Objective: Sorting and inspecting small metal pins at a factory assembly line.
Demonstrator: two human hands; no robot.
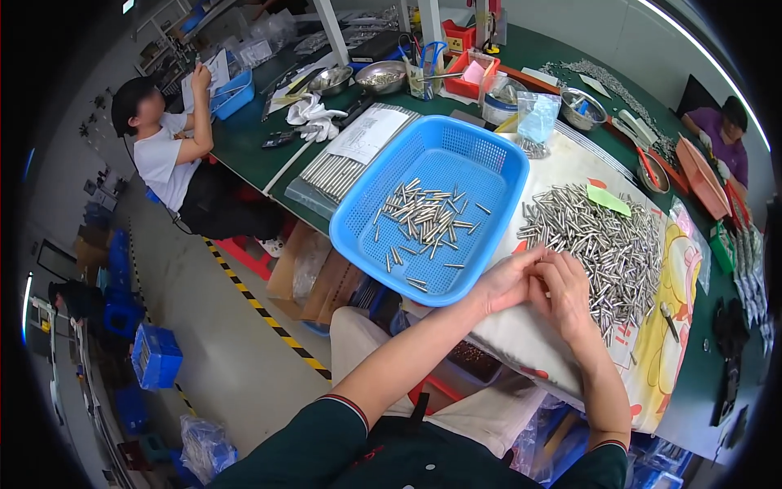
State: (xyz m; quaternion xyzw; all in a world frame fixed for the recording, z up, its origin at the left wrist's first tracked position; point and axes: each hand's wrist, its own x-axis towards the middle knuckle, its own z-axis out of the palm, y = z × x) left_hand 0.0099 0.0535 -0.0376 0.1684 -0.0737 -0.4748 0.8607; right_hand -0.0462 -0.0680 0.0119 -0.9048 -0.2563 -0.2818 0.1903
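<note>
My left hand (515, 281) and my right hand (564, 295) meet at the near left edge of a large heap of small silvery metal pins (619, 261). The fingers of both are curled and drawn together. Whatever lies between them is too small or too hidden to make out. Just left of my hands, a blue perforated plastic basket (346, 220) rests partly over the table's front edge. Inside it lies a smaller scatter of similar metal pins (423, 213). A green paper slip (608, 200) sits on top of the heap.
A patterned cloth (664, 367) covers the green table under the heap, with a pen-like tool (669, 323) on it. Bundled rods (326, 175), white gloves (313, 116) and metal bowls (583, 110) stand beyond. One person (167, 143) sits left, another (721, 134) far right.
</note>
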